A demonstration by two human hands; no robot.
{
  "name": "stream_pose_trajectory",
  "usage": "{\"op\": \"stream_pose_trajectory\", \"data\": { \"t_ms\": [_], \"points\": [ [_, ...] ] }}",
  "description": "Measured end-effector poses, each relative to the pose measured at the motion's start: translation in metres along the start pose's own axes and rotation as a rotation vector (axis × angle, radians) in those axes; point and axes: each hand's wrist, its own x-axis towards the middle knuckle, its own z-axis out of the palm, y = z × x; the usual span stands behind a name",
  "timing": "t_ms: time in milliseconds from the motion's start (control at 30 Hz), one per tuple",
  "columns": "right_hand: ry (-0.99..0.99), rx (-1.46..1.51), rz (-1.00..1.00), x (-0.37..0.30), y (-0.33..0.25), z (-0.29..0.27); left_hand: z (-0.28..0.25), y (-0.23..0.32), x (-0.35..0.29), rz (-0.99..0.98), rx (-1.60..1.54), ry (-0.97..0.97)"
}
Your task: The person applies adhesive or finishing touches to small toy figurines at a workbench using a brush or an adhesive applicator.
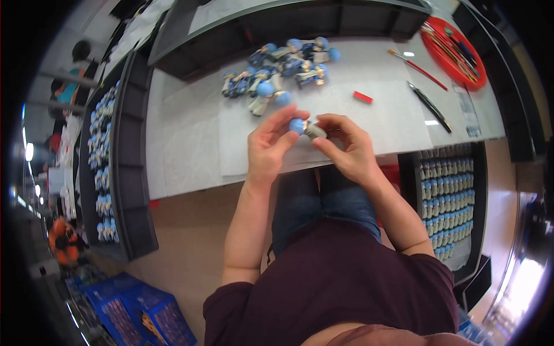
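Both my hands hold one small figurine (306, 128) with a blue head and a pale grey body, just above the near edge of the white work table (184, 144). My left hand (270, 147) pinches the blue head between thumb and fingers. The grey body sits in the fingers of my right hand (345, 145). Farther back on the table lies a loose pile of several similar blue-headed figurines (281, 69).
A small red block (363, 97), a red-handled brush (418, 69), a black tool (430, 106) and a red tray of brushes (456, 52) lie to the right. Dark trays of figurines stand at my left (104, 155) and right (447, 202). Blue crates (138, 311) sit on the floor.
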Motion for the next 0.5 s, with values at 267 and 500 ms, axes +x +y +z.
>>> {"op": "stream_pose_trajectory", "data": {
  "t_ms": [267, 500],
  "points": [
    [0.17, -0.114, -0.294, -0.018, -0.004, -0.053, -0.01, -0.011, -0.009, 0.021, 0.148, -0.013],
    [1.145, -0.424, 0.156, -0.169, 0.02, -0.26, -0.007, -0.008, -0.008, -0.041, 0.382, 0.029]
  ]
}}
